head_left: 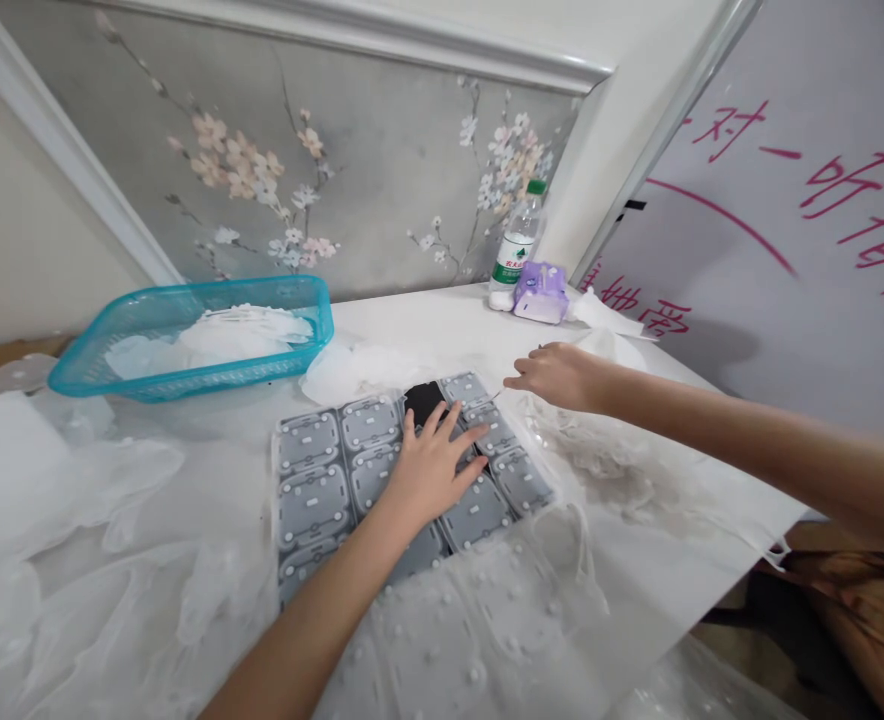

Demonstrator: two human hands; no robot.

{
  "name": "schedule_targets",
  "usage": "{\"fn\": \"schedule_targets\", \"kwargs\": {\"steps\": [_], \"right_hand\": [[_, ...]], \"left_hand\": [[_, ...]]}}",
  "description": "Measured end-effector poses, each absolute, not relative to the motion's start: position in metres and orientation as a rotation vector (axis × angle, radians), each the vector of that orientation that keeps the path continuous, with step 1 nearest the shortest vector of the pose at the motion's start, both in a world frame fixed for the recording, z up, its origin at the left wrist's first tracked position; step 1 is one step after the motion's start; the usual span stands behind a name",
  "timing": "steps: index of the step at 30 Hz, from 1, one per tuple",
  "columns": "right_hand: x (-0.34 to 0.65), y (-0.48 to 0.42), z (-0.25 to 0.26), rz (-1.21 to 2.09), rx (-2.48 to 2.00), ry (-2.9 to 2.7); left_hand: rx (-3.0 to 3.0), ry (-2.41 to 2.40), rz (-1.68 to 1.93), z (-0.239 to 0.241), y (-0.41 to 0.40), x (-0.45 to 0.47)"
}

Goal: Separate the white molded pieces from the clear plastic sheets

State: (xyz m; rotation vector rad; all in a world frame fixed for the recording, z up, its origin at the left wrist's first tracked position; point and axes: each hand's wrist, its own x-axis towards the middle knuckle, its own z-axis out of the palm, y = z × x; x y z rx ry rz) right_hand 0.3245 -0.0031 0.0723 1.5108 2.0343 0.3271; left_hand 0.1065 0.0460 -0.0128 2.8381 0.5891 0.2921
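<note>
Resting a spread left hand point(428, 470) on a grey sheet point(371, 475), the right hand point(551, 375) at its upper-right corner.

Milky film point(442, 625) at bottom centre and the left forearm hide the sheet's lower part, so I cannot tell its long axis; it lies mid-frame, directly beneath the left hand, which is palm down, fingers wide, gripping nothing, beside a black patch point(425, 402). Left-below the right hand lies the sheet's corner; those fingers are curled closed, their hold too small to make out. Crumpled scraps point(614, 450) lie right of centre, below the right forearm. Farther, a blue basket point(187, 385) upper left, then a pack point(542, 292) and bottle point(515, 250) upper right, all stand clear of both hands.
</note>
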Motion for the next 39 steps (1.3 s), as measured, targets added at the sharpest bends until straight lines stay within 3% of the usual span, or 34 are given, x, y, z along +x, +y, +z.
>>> {"fn": "schedule_targets", "kwargs": {"steps": [30,39], "right_hand": [[0.300,-0.003,0.070,0.263,1.607,2.092],[0.307,-0.009,0.060,0.422,1.446,2.197]], "left_hand": [[2.815,0.601,0.297,-0.012,0.046,0.106],[2.816,0.608,0.288,-0.012,0.046,0.105]]}}
